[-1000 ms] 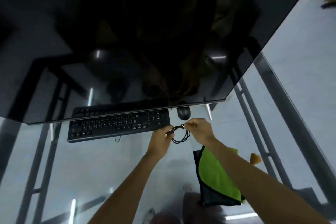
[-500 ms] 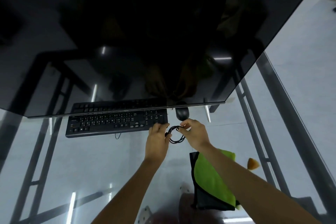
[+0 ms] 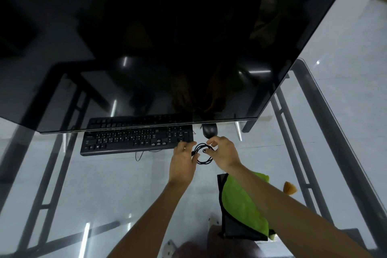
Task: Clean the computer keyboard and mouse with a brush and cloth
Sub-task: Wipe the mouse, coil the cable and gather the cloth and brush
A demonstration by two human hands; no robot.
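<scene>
A black keyboard [image 3: 134, 141] lies on the glass table, its far rows hidden under the monitor's lower edge. A black mouse [image 3: 209, 130] sits just right of it, half under the monitor. Between them and me, both hands hold a coiled black cable [image 3: 202, 154]. My left hand [image 3: 182, 162] pinches the coil's left side. My right hand [image 3: 225, 154] grips its right side with fingers curled. A green and black cloth [image 3: 240, 205] lies on the table under my right forearm. No brush is visible.
A large dark monitor [image 3: 167, 37] fills the upper view and overhangs the keyboard. The glass table [image 3: 94, 184] shows its grey metal frame beneath. A small orange object [image 3: 290, 187] lies right of the cloth.
Both hands moved the coiled cable away from me, closer to the mouse and the keyboard's right end. The view tilted slightly.
</scene>
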